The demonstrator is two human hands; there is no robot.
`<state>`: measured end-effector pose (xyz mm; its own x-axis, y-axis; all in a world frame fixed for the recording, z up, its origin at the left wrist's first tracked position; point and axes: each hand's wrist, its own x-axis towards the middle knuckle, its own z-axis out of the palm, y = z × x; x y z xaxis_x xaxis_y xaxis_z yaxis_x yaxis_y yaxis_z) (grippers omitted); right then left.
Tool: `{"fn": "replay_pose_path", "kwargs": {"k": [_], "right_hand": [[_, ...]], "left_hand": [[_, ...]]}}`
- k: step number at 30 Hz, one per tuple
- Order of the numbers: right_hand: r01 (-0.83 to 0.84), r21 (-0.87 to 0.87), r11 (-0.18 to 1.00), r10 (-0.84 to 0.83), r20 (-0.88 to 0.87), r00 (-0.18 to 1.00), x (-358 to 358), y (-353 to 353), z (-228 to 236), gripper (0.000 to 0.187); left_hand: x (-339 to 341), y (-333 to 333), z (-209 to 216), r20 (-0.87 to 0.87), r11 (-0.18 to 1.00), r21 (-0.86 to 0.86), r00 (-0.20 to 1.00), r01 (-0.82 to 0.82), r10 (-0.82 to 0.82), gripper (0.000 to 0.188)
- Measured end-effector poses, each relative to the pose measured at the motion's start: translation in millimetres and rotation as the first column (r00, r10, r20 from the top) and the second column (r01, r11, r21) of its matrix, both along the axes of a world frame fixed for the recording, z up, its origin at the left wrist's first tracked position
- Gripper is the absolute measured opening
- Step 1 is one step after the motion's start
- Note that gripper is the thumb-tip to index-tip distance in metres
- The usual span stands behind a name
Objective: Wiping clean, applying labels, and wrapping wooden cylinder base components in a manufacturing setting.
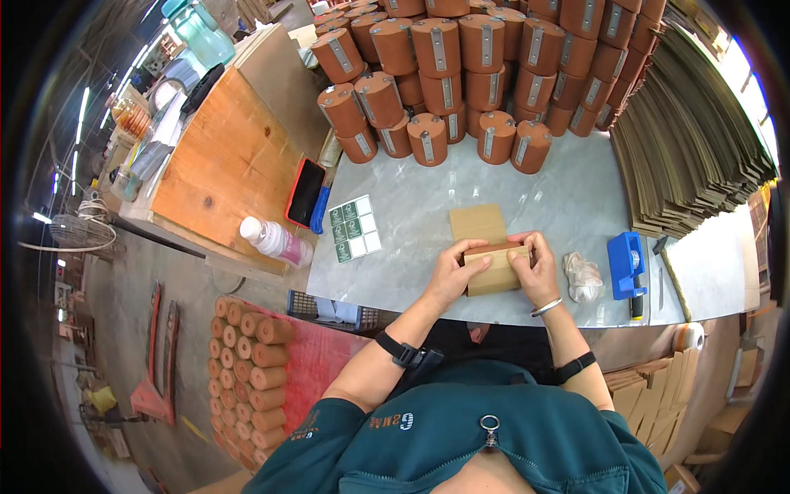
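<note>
A small tan cardboard box (496,278) sits low over the grey tabletop (403,222), between my two hands. My left hand (453,276) grips its left side, the thumb lying on the front face. On the right side my right hand (539,272) holds it the same way, thumb on the front. An open cardboard flap (477,221) stretches away from me beyond the box. A reddish-brown strip shows at the box's far edge; I cannot tell what it belongs to. Most of my fingers are hidden behind the box.
Stacked brown cylinders (440,49) with metal strips line the back. Flat cardboard pieces (691,123) stand at right. A white cloth (583,277), blue tape dispenser (627,265) and long-handled tool (673,280) lie right; a sticker sheet (355,229) and white bottle (276,240) left.
</note>
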<state>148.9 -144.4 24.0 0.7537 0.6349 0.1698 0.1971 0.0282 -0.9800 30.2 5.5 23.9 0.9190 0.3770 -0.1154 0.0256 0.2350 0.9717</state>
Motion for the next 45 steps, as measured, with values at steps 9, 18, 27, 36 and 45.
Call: {"fn": "replay_pose_path", "kwargs": {"k": [9,18,27,36,45], "right_hand": [[0.03,0.011,0.999,-0.03,0.014,0.999,-22.2,-6.7,-3.3,0.014],[0.253,-0.171,0.952,-0.061,0.705,0.707,-45.2,-6.7,50.3,0.024],[0.086,-0.486,0.87,0.371,0.758,0.537,-59.5,-1.5,66.0,0.072],[-0.358,-0.783,0.509,0.5,-0.069,0.863,54.7,69.3,48.8,0.08],[-0.375,-0.714,0.591,0.43,-0.115,0.896,45.8,63.7,48.7,0.079]], "left_hand": [[-24.2,-20.7,-3.5,-0.055,0.984,0.127,0.99,-0.123,0.131,0.027],[-26.1,-14.7,3.9,-0.159,0.993,-0.019,0.981,-0.119,0.114,0.028],[-2.0,7.3,-21.3,-0.156,0.843,0.507,0.943,-0.18,0.295,0.031],[-32.0,-8.3,-1.9,-0.103,0.903,0.077,0.897,-0.423,0.429,0.055],[-18.8,-22.3,1.8,-0.177,0.868,-0.459,0.977,-0.186,0.116,0.061]]}}
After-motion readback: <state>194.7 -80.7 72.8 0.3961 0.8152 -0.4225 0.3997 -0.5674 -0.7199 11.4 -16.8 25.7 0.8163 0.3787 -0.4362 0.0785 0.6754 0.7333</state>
